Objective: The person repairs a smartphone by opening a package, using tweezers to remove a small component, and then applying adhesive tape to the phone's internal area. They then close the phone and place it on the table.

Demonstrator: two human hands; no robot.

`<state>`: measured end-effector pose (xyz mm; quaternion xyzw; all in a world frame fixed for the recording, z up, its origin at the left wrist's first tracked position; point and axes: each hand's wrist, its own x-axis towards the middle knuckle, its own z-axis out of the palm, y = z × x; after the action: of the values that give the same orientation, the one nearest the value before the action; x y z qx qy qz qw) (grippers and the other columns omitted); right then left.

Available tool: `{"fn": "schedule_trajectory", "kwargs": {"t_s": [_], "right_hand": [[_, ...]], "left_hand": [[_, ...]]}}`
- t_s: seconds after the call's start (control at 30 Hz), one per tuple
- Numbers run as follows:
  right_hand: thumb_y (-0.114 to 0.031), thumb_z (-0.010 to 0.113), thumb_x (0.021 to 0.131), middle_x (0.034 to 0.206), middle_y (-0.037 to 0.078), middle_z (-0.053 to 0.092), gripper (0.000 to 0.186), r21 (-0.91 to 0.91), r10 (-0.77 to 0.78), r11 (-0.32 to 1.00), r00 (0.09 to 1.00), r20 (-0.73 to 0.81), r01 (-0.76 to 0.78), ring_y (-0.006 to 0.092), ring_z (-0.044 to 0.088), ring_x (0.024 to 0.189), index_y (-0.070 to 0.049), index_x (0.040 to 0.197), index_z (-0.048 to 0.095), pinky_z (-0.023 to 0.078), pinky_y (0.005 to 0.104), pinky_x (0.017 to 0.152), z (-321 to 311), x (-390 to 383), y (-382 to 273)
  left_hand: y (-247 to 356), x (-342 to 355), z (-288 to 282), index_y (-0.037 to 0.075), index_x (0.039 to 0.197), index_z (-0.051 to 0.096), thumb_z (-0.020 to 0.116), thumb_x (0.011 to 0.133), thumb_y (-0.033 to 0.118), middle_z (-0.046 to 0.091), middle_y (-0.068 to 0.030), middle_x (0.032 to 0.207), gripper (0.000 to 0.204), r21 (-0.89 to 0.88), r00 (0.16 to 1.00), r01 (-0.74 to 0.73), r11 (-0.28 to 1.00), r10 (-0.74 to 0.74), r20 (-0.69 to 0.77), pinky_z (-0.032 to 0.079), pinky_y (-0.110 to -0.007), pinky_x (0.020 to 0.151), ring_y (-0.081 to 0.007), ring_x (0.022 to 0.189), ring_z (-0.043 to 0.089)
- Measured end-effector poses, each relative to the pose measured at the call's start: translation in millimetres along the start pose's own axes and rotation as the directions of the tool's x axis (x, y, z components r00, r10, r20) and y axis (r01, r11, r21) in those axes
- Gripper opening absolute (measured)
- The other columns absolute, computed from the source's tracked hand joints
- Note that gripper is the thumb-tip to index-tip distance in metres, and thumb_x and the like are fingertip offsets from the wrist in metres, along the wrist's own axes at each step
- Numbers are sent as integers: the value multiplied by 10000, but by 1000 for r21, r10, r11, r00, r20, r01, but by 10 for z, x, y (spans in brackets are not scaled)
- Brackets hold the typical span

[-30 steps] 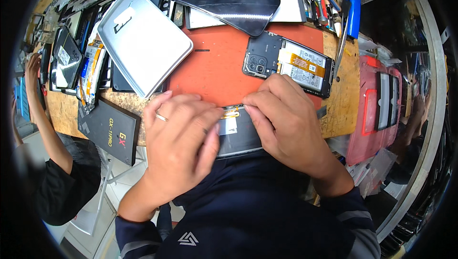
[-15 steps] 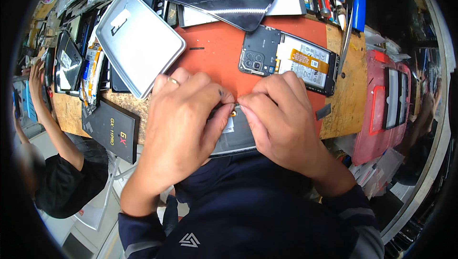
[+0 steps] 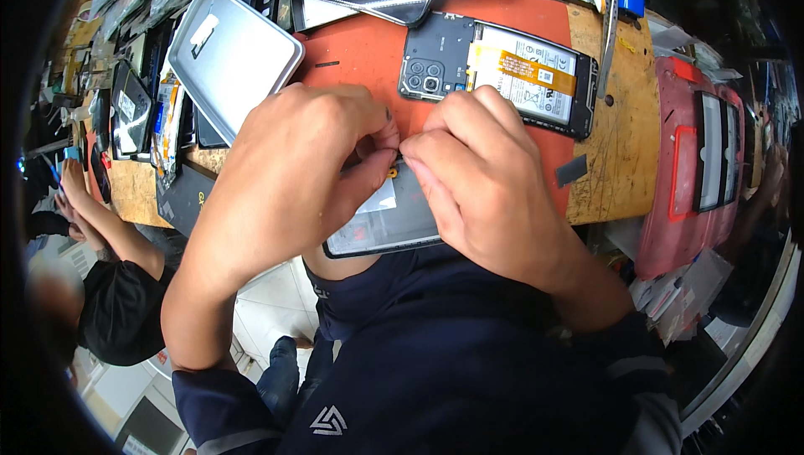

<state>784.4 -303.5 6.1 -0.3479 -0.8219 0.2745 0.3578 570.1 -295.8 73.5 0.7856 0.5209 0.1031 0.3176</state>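
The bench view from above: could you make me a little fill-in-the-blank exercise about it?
1. The light shallow tray lies to the ____ of the opened phone.
2. Of the left hand and the right hand, the ____ one is nearer the opened phone.
3. The pale patch on the dark panel is coloured ____.
4. The bench is made of ____.

Missing words: left; right; white; wood.

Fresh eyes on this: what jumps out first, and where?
The left hand and right hand sit close together mid-picture, at the far edge of a dark panel. Beyond the right hand, an opened phone lies on the red mat, orange ribbon exposed. A pale, shallow tray stands out upper left.
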Motion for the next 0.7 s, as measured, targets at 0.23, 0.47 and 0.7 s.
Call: {"fn": "schedule_trajectory", "kwargs": {"t_s": [0.23, 0.47, 0.7], "right_hand": [[81, 797, 825, 962, 131, 612, 202, -3, 29, 1000, 1000, 8, -29, 333, 590, 899, 15, 1004, 731, 504, 438, 796, -41, -12, -39], [80, 797, 838, 961, 127, 618, 186, -13, 11, 1000, 1000, -12, -11, 327, 589, 882, 10, 996, 728, 499, 436, 788, -8, -21, -23], [61, 779, 824, 963, 123, 590, 158, -21, 7, 1000, 1000, -11, -7, 326, 579, 902, 0, 944, 696, 496, 439, 805, 6, -26, -9]], "left_hand": [[-83, -228, 38, -57, 1000, 753, 771, 926, -11, 719, -200, 916, 89, -74, 971, 114, 991, -127, -201, 558, -463, 749, -414, 849, 726], [-115, -352, 144, -31, 1019, 778, 814, 934, -23, 718, -104, 931, 92, -91, 979, 87, 992, -102, -176, 524, -337, 731, -227, 848, 707], [-138, -201, 0, -38, 1018, 759, 821, 917, -15, 715, -106, 921, 121, -59, 998, 50, 997, -52, -33, 521, -357, 667, -239, 813, 729]]}}
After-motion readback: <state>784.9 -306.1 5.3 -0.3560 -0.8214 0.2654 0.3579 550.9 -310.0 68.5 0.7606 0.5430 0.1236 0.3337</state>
